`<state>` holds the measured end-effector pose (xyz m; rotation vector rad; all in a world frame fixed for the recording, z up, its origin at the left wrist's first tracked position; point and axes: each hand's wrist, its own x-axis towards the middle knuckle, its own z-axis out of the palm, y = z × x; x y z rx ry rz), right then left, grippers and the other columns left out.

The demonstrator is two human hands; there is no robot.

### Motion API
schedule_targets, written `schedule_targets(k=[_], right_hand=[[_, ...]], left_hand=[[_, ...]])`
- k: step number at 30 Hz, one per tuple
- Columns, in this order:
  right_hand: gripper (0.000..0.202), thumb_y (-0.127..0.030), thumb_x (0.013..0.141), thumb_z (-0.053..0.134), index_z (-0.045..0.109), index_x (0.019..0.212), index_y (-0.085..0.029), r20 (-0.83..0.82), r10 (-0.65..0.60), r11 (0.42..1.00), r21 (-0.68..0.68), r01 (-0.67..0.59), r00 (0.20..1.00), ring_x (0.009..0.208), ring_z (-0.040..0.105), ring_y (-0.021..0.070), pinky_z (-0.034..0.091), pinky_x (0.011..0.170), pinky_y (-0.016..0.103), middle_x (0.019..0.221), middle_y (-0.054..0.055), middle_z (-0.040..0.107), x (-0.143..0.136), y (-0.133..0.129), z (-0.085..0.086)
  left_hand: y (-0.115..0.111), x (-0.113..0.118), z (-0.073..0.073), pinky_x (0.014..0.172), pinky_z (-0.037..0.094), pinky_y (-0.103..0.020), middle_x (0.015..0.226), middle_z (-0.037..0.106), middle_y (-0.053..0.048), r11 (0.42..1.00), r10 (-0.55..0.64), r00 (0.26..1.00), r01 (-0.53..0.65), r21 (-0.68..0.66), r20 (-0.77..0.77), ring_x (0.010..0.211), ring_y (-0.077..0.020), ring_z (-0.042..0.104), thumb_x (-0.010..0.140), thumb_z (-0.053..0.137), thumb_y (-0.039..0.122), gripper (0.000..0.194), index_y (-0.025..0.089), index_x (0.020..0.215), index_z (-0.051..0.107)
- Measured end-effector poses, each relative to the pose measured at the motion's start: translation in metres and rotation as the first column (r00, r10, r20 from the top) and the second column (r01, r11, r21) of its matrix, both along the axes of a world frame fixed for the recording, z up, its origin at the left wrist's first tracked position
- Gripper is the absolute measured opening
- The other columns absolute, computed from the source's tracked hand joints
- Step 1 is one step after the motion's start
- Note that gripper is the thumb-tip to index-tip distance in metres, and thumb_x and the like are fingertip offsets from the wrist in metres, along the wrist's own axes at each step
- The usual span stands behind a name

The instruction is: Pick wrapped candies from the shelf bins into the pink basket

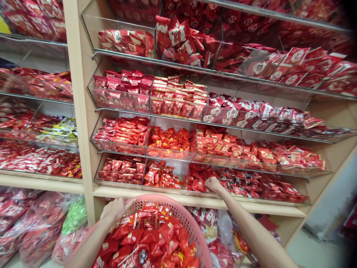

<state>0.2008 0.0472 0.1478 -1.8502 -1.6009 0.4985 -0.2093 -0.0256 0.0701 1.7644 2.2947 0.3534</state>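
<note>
The left hand [115, 209] grips the far rim of a round pink plastic basket [192, 227], its wall a lattice of small holes, fingers curled over the edge. The basket is heaped with glossy red foil snack packets [156, 242], crinkled and pillow-shaped, some with gold print.

Ahead and to the right of that hand, the right hand [213, 184] reaches into the lowest clear acrylic bin [223, 186] of the shelf, fingers bent down among dark red wrapped sweets [251, 184]; whether it pinches one cannot be told.

Just left of the right hand, the neighbouring bin holds bright red packets [160, 175] in a loose pile. Above both hands rise more transparent tilted bins on a pale wooden shelf frame [80, 130], each filled with red wrappers. Below the right forearm lie clear plastic bags [212, 223] of more sweets.
</note>
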Motion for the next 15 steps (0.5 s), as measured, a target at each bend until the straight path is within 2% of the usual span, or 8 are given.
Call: schedule_targets(k=[4, 6, 7, 9, 11, 13, 15], right_hand=[[0.002, -0.013, 0.07, 0.059, 0.059, 0.069, -0.014, 0.284, -0.016, 0.997, 0.082, -0.007, 0.959, 0.086, 0.06, 0.0272, 0.041, 0.07, 0.034, 0.084, 0.016, 0.064, -0.018, -0.019, 0.02], [0.006, -0.021, 0.071, 0.061, 0.059, 0.067, -0.016, 0.373, 0.039, 0.992, 0.096, -0.08, 0.927, 0.087, 0.059, 0.028, 0.04, 0.072, 0.035, 0.086, 0.015, 0.064, -0.034, -0.031, 0.038], [0.012, -0.026, 0.071, 0.061, 0.058, 0.064, -0.017, 0.416, 0.101, 0.983, 0.099, -0.156, 0.904, 0.084, 0.06, 0.0268, 0.039, 0.07, 0.034, 0.082, 0.013, 0.064, -0.045, -0.038, 0.049], [0.024, -0.035, 0.074, 0.058, 0.056, 0.057, -0.018, 0.502, 0.26, 0.922, 0.124, -0.366, 0.825, 0.072, 0.06, 0.022, 0.038, 0.065, 0.03, 0.069, 0.008, 0.063, -0.069, -0.047, 0.077], [0.03, -0.035, 0.08, 0.05, 0.055, 0.055, -0.019, 0.549, 0.372, 0.805, 0.211, -0.554, 0.748, 0.064, 0.058, 0.017, 0.037, 0.061, 0.026, 0.061, 0.004, 0.061, -0.094, -0.048, 0.108], [0.027, -0.033, 0.082, 0.047, 0.057, 0.062, -0.02, 0.518, 0.38, 0.728, 0.343, -0.593, 0.766, 0.064, 0.058, 0.0147, 0.036, 0.061, 0.023, 0.063, 0.002, 0.062, -0.118, -0.038, 0.135], [0.016, -0.03, 0.082, 0.049, 0.06, 0.073, -0.021, 0.477, 0.345, 0.711, 0.43, -0.557, 0.809, 0.069, 0.058, 0.0142, 0.037, 0.062, 0.022, 0.071, 0.001, 0.065, -0.138, -0.018, 0.152]], left_hand=[[0.0, 0.0, -0.002, 0.081, 0.044, -0.046, 0.096, 0.066, -0.024, 1.0, -0.008, 1.0, 0.008, -0.01, -0.01, 0.095, -0.0372, 0.06, 0.07, 0.025, 0.073, 0.079, 0.009, 0.09, 0.067], [0.001, -0.002, -0.004, 0.081, 0.043, -0.046, 0.097, 0.066, -0.024, 1.0, -0.025, 1.0, 0.025, -0.01, -0.019, 0.095, -0.0379, 0.06, 0.071, 0.023, 0.073, 0.079, 0.01, 0.09, 0.066], [0.001, -0.002, -0.005, 0.081, 0.043, -0.047, 0.097, 0.066, -0.024, 1.0, -0.03, 0.999, 0.03, -0.009, -0.024, 0.095, -0.038, 0.06, 0.071, 0.022, 0.073, 0.079, 0.01, 0.09, 0.066], [0.001, -0.003, -0.006, 0.081, 0.043, -0.047, 0.097, 0.066, -0.023, 0.999, -0.033, 0.999, 0.033, -0.004, -0.038, 0.094, -0.0379, 0.06, 0.073, 0.022, 0.071, 0.076, 0.01, 0.089, 0.066], [0.001, -0.003, -0.007, 0.081, 0.043, -0.047, 0.097, 0.066, -0.023, 0.999, -0.034, 0.998, 0.034, -0.001, -0.051, 0.094, -0.0377, 0.06, 0.075, 0.022, 0.068, 0.073, 0.01, 0.088, 0.066], [0.0, -0.003, -0.006, 0.081, 0.043, -0.047, 0.097, 0.066, -0.023, 0.999, -0.035, 0.998, 0.035, -0.003, -0.053, 0.094, -0.0377, 0.06, 0.075, 0.023, 0.066, 0.072, 0.01, 0.089, 0.066], [0.0, -0.003, -0.006, 0.081, 0.043, -0.046, 0.098, 0.066, -0.023, 1.0, -0.025, 0.998, 0.025, 0.001, -0.05, 0.094, -0.0373, 0.06, 0.075, 0.024, 0.067, 0.072, 0.01, 0.09, 0.065]])
